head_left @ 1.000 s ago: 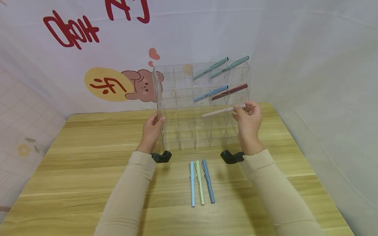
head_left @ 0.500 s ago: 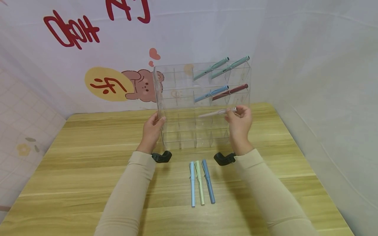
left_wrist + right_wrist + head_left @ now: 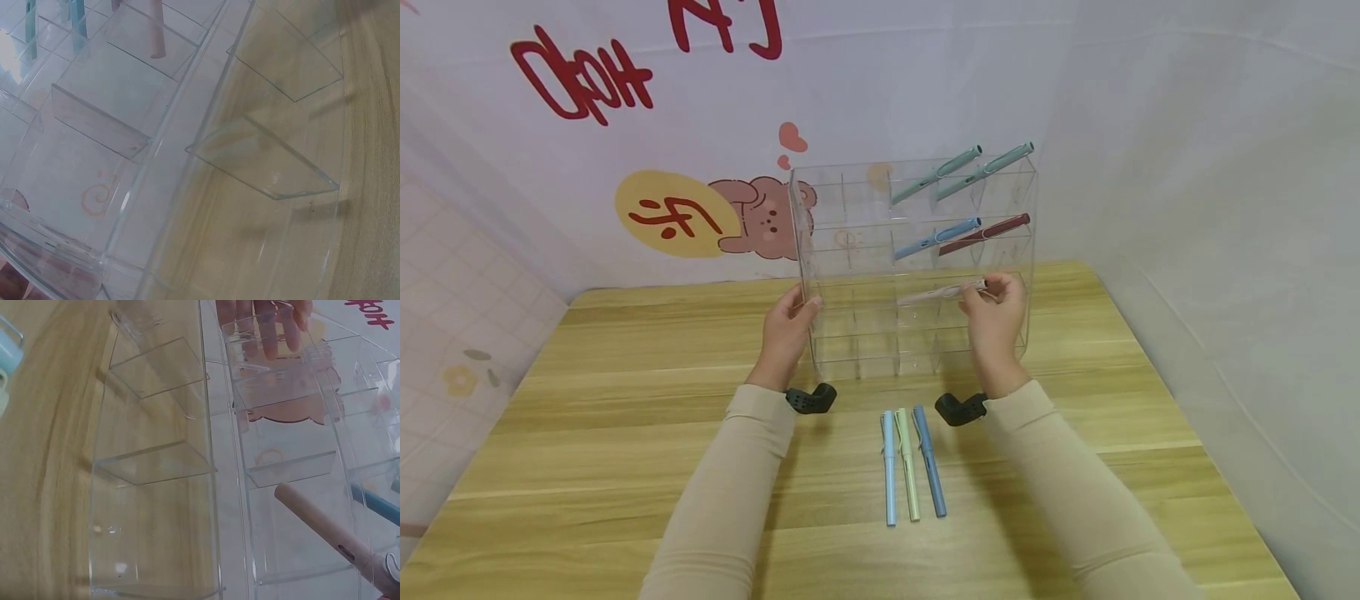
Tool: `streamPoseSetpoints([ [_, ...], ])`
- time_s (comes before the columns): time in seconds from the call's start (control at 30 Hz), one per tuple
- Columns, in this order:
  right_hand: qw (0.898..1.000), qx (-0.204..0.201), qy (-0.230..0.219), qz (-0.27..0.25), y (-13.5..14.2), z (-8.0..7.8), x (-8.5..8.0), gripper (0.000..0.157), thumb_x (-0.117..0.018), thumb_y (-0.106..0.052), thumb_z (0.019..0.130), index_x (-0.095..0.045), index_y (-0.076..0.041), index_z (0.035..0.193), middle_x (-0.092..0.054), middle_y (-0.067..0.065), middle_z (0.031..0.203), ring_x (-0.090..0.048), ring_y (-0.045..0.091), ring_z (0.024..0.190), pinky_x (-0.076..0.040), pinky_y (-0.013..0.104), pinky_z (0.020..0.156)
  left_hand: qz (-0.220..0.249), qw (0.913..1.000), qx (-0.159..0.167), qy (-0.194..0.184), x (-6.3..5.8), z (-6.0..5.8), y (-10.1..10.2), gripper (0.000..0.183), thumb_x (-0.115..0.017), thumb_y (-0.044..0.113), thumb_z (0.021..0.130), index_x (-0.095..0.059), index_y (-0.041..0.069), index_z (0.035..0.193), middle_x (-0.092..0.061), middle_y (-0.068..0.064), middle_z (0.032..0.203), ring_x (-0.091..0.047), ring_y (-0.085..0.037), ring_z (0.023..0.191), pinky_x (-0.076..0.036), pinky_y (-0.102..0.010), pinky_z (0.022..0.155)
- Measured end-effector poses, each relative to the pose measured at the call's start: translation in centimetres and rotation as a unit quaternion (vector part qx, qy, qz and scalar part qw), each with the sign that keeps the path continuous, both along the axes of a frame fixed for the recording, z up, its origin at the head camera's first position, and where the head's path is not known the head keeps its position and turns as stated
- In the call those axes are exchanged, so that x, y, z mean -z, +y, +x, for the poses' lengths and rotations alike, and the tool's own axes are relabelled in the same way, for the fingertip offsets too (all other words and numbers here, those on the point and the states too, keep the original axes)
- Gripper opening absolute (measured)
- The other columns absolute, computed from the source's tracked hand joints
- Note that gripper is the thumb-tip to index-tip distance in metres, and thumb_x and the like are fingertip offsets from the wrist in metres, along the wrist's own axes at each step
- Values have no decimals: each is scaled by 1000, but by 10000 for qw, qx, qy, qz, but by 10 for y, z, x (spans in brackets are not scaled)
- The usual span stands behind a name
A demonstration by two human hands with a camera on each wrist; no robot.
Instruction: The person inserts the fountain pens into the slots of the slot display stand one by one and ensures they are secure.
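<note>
A clear acrylic pen rack stands upright near the back of the table, with divided shelves. My left hand grips its left side wall; the fingers of that hand show through the plastic in the right wrist view. With my right hand I pinch a pale pink pen near its cap end. The pen slants across the third shelf down, barrel tip to the left, lying over a compartment right of the middle. Its barrel is close over that shelf in the right wrist view.
Two teal pens lean on the top shelf. A blue pen and a dark red pen rest on the second. In front lie a light blue pen, a light green pen and a darker blue pen.
My right hand has moved left and slightly down, bringing the pink pen from the rack's right part onto the third shelf. The left hand keeps its grip in place.
</note>
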State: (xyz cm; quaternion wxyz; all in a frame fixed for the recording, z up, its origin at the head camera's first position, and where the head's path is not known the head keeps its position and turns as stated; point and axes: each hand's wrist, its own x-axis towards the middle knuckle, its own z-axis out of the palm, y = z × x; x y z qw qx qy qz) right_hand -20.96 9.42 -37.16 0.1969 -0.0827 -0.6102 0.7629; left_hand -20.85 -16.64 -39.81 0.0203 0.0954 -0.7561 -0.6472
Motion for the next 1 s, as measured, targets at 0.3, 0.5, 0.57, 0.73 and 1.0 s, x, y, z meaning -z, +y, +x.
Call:
streamPoseSetpoints([
  [0.3, 9998, -170, -32, 131, -3, 2, 1, 24, -60, 6, 89, -44, -3, 106, -43, 3, 104, -57, 16, 89, -52, 23, 75, -39, 10000, 1, 22, -2, 2, 1, 53, -57, 34, 97, -44, 16, 145, -45, -5, 146, -44, -23, 131, -36, -45, 107],
  [0.5, 9986, -227, -96, 478, -4, 3, 3, 24, -61, 1, 91, -45, -3, 108, -44, 3, 106, -58, 16, 91, -51, 24, 77, -71, 10000, 6, -23, -2, 3, 1, 54, -57, 34, 97, -43, 17, 147, -45, -4, 146, -44, -22, 131, -36, -44, 108],
  [0.57, 9978, -228, -109, 608, -3, 2, 4, 25, -61, 1, 91, -45, -2, 109, -45, 2, 106, -58, 14, 90, -51, 24, 77, -75, 10000, 10, -37, -2, 3, 1, 54, -57, 35, 97, -42, 17, 147, -45, -4, 146, -44, -23, 132, -36, -45, 108],
  [0.73, 9971, -219, -85, 725, -3, 3, 4, 26, -62, -1, 91, -45, 1, 111, -46, 2, 104, -57, 13, 89, -51, 21, 76, -107, 9999, -12, -96, -2, 2, 0, 54, -56, 35, 98, -42, 18, 147, -44, -3, 147, -44, -22, 131, -36, -45, 107],
  [1.0, 9968, -295, -98, 742, -2, 4, 4, 29, -62, -2, 92, -44, 2, 114, -45, 1, 104, -54, 13, 88, -50, 20, 77, -60, 9999, -29, -93, -2, 1, 0, 55, -57, 36, 97, -43, 17, 147, -45, -4, 146, -44, -22, 131, -36, -44, 107],
])
